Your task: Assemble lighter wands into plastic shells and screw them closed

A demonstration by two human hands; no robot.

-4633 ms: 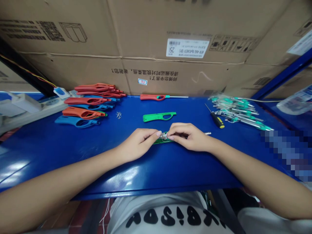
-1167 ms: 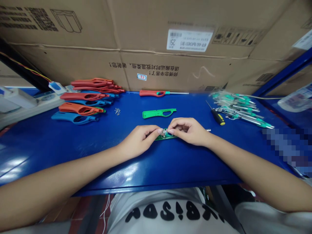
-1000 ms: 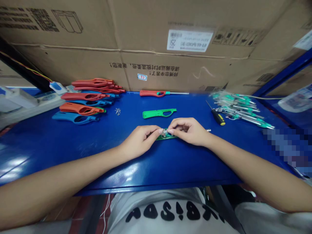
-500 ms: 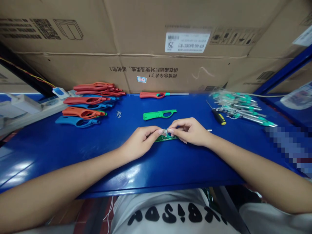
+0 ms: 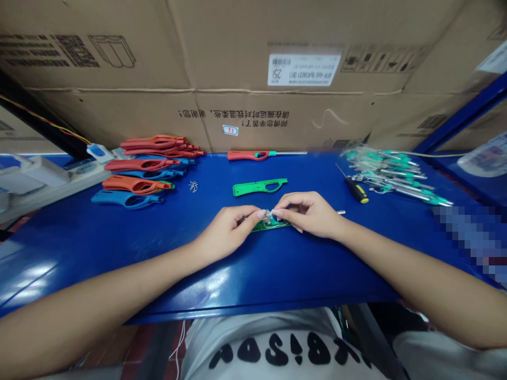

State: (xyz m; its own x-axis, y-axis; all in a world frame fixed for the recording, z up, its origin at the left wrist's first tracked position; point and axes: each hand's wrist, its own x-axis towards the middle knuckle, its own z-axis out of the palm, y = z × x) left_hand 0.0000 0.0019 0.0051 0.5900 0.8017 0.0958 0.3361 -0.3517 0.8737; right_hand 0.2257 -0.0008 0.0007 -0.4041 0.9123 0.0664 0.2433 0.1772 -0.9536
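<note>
My left hand pinches a small clear part between thumb and fingertips. From the other side, the fingertips of my right hand are closed at the same spot, on a thin white piece that is too small to make out. Directly beneath lies a green lighter shell half with a white wire in it, partly hidden by both hands. A metal tip shows beyond my right hand. Farther back, another green shell half lies flat on the blue table.
Red, orange and blue shells are stacked at left, near small screws and a power strip. A red lighter lies at the back. At right are a screwdriver and a pile of metal-tube parts. Cardboard stands behind.
Both hands stay almost in place, with only a slight shift of the fingertips around the clear part. The view has moved very slightly.
</note>
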